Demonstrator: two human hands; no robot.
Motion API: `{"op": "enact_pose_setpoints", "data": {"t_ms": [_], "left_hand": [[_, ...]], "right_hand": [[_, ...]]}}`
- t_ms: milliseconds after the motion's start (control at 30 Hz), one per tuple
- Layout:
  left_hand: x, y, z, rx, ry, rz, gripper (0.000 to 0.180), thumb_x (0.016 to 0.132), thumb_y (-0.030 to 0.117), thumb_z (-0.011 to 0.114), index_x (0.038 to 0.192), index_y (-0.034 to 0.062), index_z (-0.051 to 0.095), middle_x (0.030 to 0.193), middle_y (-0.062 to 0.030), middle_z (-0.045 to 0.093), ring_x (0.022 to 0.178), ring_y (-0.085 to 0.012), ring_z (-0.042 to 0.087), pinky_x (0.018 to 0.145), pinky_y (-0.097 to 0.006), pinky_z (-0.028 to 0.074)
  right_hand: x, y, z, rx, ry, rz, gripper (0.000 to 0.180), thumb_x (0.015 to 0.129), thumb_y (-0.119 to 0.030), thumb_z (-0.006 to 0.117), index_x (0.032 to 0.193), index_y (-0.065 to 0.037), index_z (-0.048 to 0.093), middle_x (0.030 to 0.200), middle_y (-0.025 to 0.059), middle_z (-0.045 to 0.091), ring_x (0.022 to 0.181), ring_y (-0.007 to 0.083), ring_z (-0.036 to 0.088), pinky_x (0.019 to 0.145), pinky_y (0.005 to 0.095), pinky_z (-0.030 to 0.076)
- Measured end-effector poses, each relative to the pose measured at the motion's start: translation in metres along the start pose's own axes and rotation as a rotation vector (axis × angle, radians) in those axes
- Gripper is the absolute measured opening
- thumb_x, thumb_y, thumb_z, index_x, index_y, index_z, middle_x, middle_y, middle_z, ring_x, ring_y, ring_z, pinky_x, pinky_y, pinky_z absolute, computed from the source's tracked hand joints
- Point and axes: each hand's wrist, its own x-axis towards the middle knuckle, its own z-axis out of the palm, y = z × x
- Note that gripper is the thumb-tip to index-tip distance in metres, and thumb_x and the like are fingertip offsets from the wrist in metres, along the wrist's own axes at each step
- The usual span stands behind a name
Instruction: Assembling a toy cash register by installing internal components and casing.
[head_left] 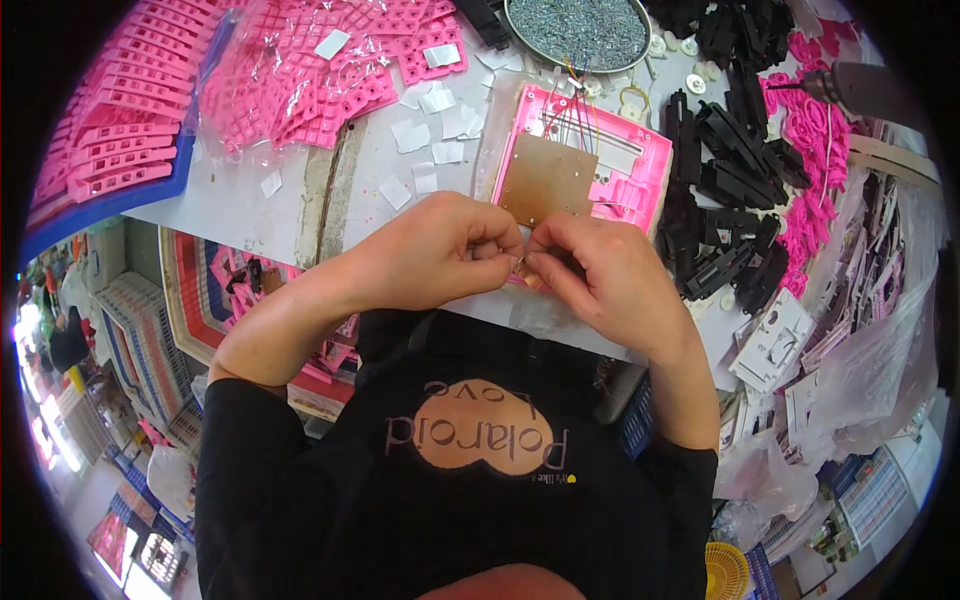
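Note:
A pink plastic housing (pixel 655 165) lies on the table in front of me. Over its middle rests a flat brown circuit board (pixel 548 178), with several thin coloured wires (pixel 572 108) running from beyond its far edge. At the board's near edge my left hand (pixel 450 245) is closed, thumb and fingertips pinched together. My right hand (pixel 605 275) meets it there in a similar pinch, fingertips almost touching the left ones. Something small and thin shows between the two pinches, too small to name. The fingers hide the housing's near side.
A round tray (pixel 585 70) of small screws stands behind the housing. Black plastic parts (pixel 735 150) and pink pieces (pixel 815 150) are heaped at right, below an electric screwdriver (pixel 870 95). White paper pieces (pixel 410 135), bagged pink parts (pixel 300 90) and a blue bin (pixel 188 150) occupy the left.

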Motion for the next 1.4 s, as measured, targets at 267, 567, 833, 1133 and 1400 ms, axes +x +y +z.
{"op": "enact_pose_setpoints", "data": {"t_ms": [267,567,833,1133,1400], "left_hand": [[0.001,0.004,-0.001,-0.086,-0.04,-0.046,0.011,0.092,0.004,0.062,0.097,-0.0027,0.069,0.076,0.0047,0.061,0.066,-0.0006,0.046,0.057,-0.022,0.037],[0.002,0.005,-0.001,-0.118,-0.037,-0.11,0.007,0.089,0.003,0.065,0.092,-0.0018,0.07,0.077,0.003,0.063,0.067,-0.0001,0.049,0.059,-0.02,0.039],[0.0,-0.008,0.014,-0.367,0.099,-0.055,0.006,0.09,0.003,0.069,0.094,-0.0017,0.07,0.08,0.0037,0.065,0.071,-0.0004,0.054,0.061,-0.019,0.041],[-0.009,-0.006,0.038,-0.371,0.2,-0.042,0.005,0.093,0.003,0.068,0.089,0.0,0.066,0.076,0.0071,0.058,0.067,0.0022,0.048,0.057,-0.017,0.036],[-0.015,0.007,0.056,-0.142,0.393,0.028,0.008,0.09,0.006,0.069,0.085,0.0004,0.066,0.063,0.0071,0.051,0.06,0.0011,0.043,0.051,-0.021,0.034]], "right_hand": [[0.0,0.001,-0.002,-0.008,-0.018,-0.055,0.012,0.092,-0.015,0.066,0.091,-0.004,0.062,0.079,0.0144,0.068,0.076,0.0359,0.066,0.067,0.0454,0.05],[0.0,0.004,-0.003,-0.033,0.045,-0.12,0.012,0.09,-0.013,0.069,0.092,-0.004,0.062,0.08,0.0136,0.065,0.076,0.0345,0.066,0.065,0.0435,0.051],[-0.023,-0.007,0.032,-0.033,0.452,-0.167,0.013,0.078,-0.005,0.077,0.087,-0.005,0.067,0.082,0.0072,0.063,0.074,0.0266,0.065,0.06,0.0367,0.05],[-0.032,-0.009,0.04,-0.109,0.491,-0.162,0.014,0.077,-0.004,0.075,0.089,-0.005,0.069,0.082,0.0057,0.062,0.073,0.025,0.063,0.059,0.0343,0.049],[-0.038,-0.013,0.04,0.228,0.463,0.071,0.012,0.081,-0.001,0.073,0.093,-0.001,0.071,0.078,0.0082,0.066,0.056,0.0185,0.061,0.053,0.0303,0.047]]}}
